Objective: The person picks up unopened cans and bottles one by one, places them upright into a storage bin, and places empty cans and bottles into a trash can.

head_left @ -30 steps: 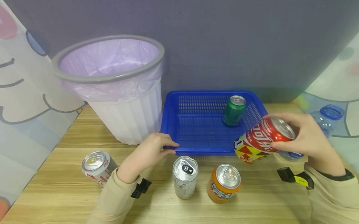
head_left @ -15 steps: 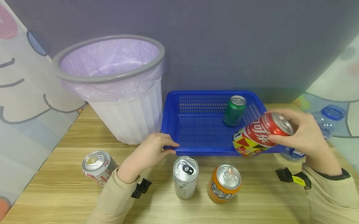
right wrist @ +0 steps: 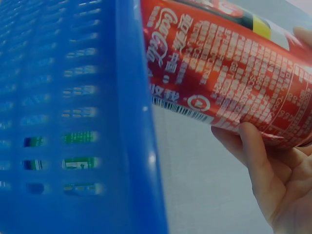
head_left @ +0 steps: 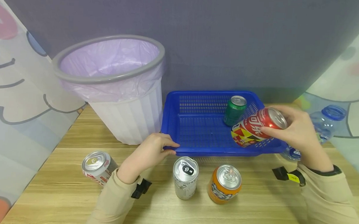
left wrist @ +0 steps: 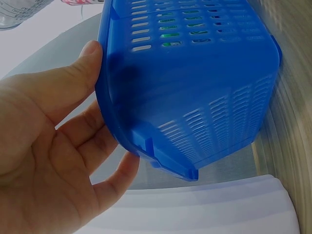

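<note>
My right hand (head_left: 300, 132) grips a red Coca-Cola can (head_left: 256, 126) by its upper part. The can is tilted, top toward the right, over the front right corner of a blue plastic basket (head_left: 207, 152). In the right wrist view the can (right wrist: 229, 73) reaches past the basket rim (right wrist: 141, 126); whether they touch I cannot tell. At the basket's front left corner my left hand (head_left: 146, 153) pinches the rim. The left wrist view has the thumb (left wrist: 87, 61) on one side of that rim and fingers on the other. A green can (head_left: 234, 112) stands upright inside the basket.
In front of the basket stand a silver can (head_left: 185, 183) and an orange can (head_left: 224, 187). A white Coca-Cola can (head_left: 98, 168) is at left. A bin (head_left: 132, 113) with a purple liner stands behind it. Clear plastic bottles (head_left: 327, 122) are at right, partly hidden.
My right hand has carried the red can left and away from me, further over the basket. The left hand has stayed at the rim.
</note>
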`<state>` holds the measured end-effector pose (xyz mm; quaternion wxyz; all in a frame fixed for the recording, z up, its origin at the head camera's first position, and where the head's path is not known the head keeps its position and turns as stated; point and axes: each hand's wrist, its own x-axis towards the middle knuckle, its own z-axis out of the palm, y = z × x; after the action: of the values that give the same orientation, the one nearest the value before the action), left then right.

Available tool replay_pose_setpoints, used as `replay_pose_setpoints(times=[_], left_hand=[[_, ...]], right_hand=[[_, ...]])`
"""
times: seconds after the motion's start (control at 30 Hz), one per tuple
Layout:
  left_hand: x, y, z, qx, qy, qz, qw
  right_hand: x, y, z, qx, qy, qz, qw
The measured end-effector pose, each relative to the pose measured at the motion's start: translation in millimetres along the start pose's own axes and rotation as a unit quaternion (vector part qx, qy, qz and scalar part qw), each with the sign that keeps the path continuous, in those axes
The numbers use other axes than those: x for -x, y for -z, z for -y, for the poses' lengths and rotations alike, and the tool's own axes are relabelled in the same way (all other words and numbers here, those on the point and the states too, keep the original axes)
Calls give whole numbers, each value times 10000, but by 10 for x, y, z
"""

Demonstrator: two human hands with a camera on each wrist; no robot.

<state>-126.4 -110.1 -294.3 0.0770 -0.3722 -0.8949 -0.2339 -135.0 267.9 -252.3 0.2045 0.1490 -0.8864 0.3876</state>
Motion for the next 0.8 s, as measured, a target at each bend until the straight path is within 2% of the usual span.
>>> replay_pose_setpoints(times=[0.17, 0.37, 0.5, 0.8], left_hand=[[0, -5, 7, 27, -3, 9, 10000], [0, -11, 13, 33, -16, 7, 10000], [1, -16, 13, 46, -42, -25, 10000], [-3, -23, 12, -27, -38, -62, 10000]], right_hand=[[-24, -62, -28, 227, -61, 48, 9997], [-34, -128, -70, 597, -619, 321, 9958], [-53, -140, -86, 818, -833, 410, 9923], [-104, -173, -52, 1003, -794, 753, 9889]])
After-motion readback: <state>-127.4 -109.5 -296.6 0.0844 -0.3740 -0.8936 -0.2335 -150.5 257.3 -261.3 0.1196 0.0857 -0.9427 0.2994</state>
